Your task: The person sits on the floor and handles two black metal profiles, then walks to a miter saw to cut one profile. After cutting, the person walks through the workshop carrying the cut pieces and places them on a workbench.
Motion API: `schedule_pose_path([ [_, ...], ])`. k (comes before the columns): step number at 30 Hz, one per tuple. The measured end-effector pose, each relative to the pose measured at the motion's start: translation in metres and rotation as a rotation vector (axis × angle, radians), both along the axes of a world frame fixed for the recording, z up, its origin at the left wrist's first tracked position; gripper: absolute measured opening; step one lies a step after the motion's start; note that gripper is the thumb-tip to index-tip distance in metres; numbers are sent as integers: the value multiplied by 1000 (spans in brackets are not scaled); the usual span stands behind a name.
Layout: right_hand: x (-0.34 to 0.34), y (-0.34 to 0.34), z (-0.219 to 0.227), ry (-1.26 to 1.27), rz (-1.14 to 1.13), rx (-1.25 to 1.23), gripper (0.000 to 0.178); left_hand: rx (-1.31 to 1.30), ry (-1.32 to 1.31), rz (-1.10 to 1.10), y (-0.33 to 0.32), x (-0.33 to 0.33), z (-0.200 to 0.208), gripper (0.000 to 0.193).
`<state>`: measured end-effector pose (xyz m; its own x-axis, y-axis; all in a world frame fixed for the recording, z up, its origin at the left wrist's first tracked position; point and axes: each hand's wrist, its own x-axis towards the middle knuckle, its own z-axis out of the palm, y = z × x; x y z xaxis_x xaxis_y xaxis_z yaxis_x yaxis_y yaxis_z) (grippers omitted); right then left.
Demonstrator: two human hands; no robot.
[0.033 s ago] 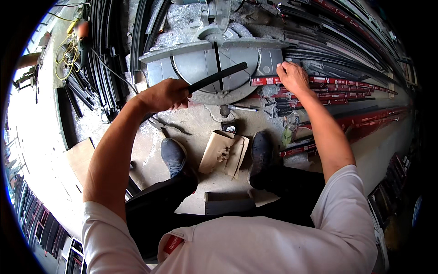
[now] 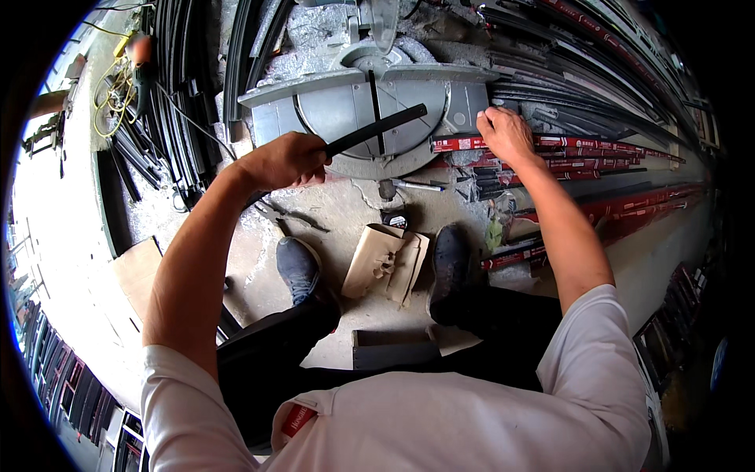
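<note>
My left hand [image 2: 289, 161] is closed around a black metal strip [image 2: 381, 130]. The strip slants up to the right, over the grey base of a miter saw [image 2: 338, 110]. To the right of that base, my right hand [image 2: 507, 134] has its fingers curled together. It lies across a bar in red printed wrapping [image 2: 458, 143]. Whether the fingers grip this bar or something small is hidden. The saw's fence [image 2: 440, 74] runs behind the strip, and a dark slot splits the base.
Long black profiles [image 2: 177, 86] are piled at the left, with more red-wrapped bars [image 2: 629, 200] at the right. On the floor between my shoes lie folded cardboard [image 2: 385, 263], a tape measure [image 2: 395, 220] and a marker [image 2: 418, 186]. Pliers [image 2: 291, 216] lie below my left hand.
</note>
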<state>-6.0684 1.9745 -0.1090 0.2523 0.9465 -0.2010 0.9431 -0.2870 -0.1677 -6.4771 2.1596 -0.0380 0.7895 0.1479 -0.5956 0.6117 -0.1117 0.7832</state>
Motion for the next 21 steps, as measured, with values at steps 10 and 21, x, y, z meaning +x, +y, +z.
schedule_pose_path([
  [10, -86, 31, 32, 226, 334, 522, 32, 48, -40, -53, 9, 29, -25, 33],
  [21, -65, 49, 12, 386, 257, 329, 30, 114, -61, -89, 24, 72, -33, 29],
])
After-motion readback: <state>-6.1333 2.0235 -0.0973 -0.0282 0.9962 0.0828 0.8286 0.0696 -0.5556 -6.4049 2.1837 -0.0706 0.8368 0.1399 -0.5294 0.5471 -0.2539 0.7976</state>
